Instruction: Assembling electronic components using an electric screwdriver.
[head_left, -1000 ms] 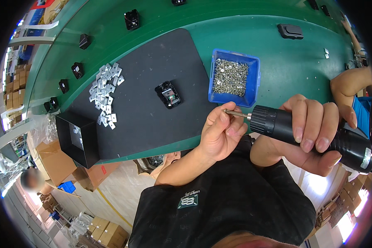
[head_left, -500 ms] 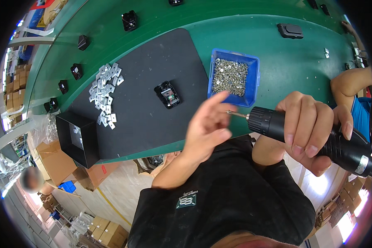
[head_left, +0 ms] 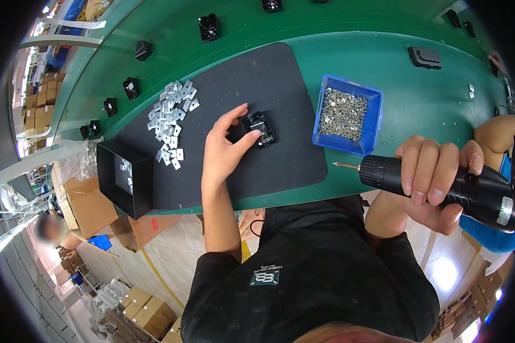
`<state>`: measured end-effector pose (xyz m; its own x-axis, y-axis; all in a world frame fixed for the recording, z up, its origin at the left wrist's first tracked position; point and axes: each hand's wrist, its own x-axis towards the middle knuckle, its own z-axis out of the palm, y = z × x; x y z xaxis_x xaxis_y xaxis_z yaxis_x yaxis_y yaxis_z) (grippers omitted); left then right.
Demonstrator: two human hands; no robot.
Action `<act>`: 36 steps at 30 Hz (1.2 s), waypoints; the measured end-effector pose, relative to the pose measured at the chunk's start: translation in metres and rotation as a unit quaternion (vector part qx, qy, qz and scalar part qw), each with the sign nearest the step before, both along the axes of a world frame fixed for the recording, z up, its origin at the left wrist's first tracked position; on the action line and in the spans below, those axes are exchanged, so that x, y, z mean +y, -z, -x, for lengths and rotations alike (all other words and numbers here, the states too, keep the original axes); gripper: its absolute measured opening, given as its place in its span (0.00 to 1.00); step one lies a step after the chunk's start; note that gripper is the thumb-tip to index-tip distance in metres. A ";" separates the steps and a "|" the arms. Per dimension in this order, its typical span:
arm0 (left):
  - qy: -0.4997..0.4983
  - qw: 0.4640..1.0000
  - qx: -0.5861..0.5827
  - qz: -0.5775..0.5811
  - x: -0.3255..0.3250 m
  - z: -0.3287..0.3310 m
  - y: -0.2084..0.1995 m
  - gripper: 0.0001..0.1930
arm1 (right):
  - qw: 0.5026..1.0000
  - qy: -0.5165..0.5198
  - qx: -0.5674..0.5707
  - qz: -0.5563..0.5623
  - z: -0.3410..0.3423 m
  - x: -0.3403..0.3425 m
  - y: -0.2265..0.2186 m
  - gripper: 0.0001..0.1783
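Observation:
My left hand (head_left: pixel 223 151) reaches over the mat with thumb and forefinger spread at the near left side of a small open black plastic case (head_left: pixel 266 137). The thumb tip overlaps the case's edge, and the forefinger is near its far left corner. A circuit board and a metal piece show inside the case. In my right hand (head_left: pixel 432 177) is a black electric screwdriver (head_left: pixel 386 173), held level with its bit pointing left. A small bright tip shows at the bit's end; whether it is a screw I cannot tell. The blue bin of screws (head_left: pixel 319 134) lies beyond the bit.
Square metal plates (head_left: pixel 169 123) lie heaped on the black mat (head_left: pixel 229 86). A black box (head_left: pixel 143 186) stands at the mat's left end. Several black cases (head_left: pixel 209 27) line the far green surface. A dark cover (head_left: pixel 425 58) sits far right, near another person's arm (head_left: pixel 495 134).
My left hand has left the screwdriver's bit and moved left to the black case. The screwdriver stays in my right hand. The whole view has shifted somewhat.

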<state>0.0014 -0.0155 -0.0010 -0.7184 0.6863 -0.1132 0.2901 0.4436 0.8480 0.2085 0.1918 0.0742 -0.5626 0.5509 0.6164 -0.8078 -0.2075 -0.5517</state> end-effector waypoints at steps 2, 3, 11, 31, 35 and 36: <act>-0.005 0.999 0.031 0.020 0.003 -0.001 0.003 0.22 | 1.000 -0.019 -0.013 -0.012 0.002 0.001 0.002 0.29; 0.001 0.997 0.061 0.036 0.007 -0.001 0.003 0.20 | 0.999 -0.028 -0.027 -0.028 0.001 0.003 0.001 0.29; -0.015 0.997 0.058 0.044 0.009 -0.003 0.012 0.15 | 0.999 -0.020 -0.026 -0.024 0.005 -0.001 -0.002 0.29; 0.139 0.952 0.241 -0.132 0.008 -0.053 -0.002 0.42 | 0.999 0.034 -0.021 0.016 0.020 -0.023 0.002 0.34; 0.159 0.952 0.214 -0.151 0.021 -0.068 -0.017 0.42 | 0.999 0.017 -0.047 -0.009 0.020 -0.026 0.001 0.33; 0.159 0.953 0.204 -0.156 0.022 -0.070 -0.017 0.42 | 0.999 0.018 -0.048 -0.009 0.020 -0.027 0.002 0.33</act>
<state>0.0709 0.0062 0.0158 -0.4084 0.8318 0.3759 0.7018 0.0229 0.7120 0.1887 0.1645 0.0722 -0.5997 0.5610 0.5706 -0.7578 -0.1692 -0.6301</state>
